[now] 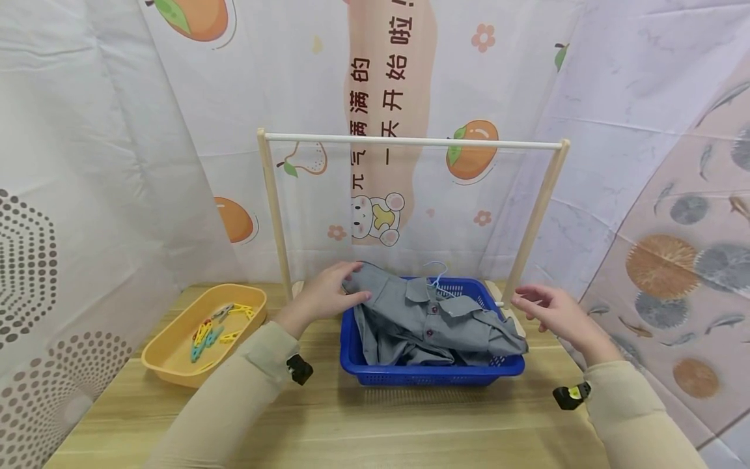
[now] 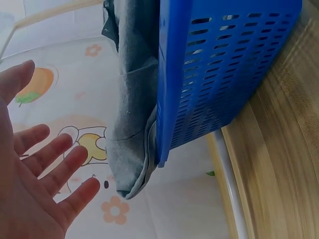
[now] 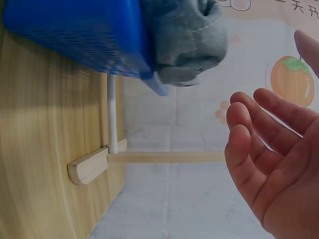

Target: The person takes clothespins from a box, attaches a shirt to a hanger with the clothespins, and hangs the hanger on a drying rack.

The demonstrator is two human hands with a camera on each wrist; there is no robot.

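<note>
A grey shirt (image 1: pixel 410 309) with a collar and dark buttons lies heaped in a blue basket (image 1: pixel 430 376). A pale blue hanger (image 1: pixel 436 270) has its hook sticking up from the collar. My left hand (image 1: pixel 325 293) hovers by the shirt's left end; the left wrist view shows its fingers (image 2: pixel 65 172) spread and apart from the cloth. To the right of the basket, my right hand (image 1: pixel 553 312) is in the air with loosely bent fingers, holding nothing. Near it, a bunched end of the shirt (image 3: pixel 189 45) hangs over the basket's rim.
Behind the basket stands a wooden rack with a white top bar (image 1: pixel 410 140). At left, a yellow tray (image 1: pixel 170 345) holds several clothespins (image 1: pixel 205 332). All stand on a wooden table (image 1: pixel 375 430), with printed curtains (image 1: pixel 293 71) behind and at the sides.
</note>
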